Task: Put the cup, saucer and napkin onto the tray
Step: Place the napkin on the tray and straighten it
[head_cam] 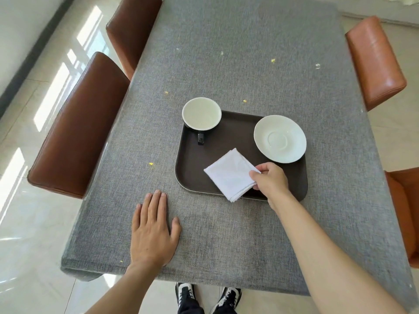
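The napkin (230, 174) lay immediately left of the right hand (269, 181), its folded square turned diamond-wise over the near part of the tray (192, 159), its lowest corner overhanging the near rim. The right fingers (260, 171) were closed in a pinch on its right corner. The left hand (154, 230), farther off, rested flat and open on the tablecloth (226, 245), holding nothing. The cup (201, 114) and saucer (280, 138) stood beyond the fingers on the tray.

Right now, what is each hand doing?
Left hand: open, flat on the grey cloth-covered table, holding nothing.
Right hand: closed, pinching the folded white cloth napkin over the dark brown tray.
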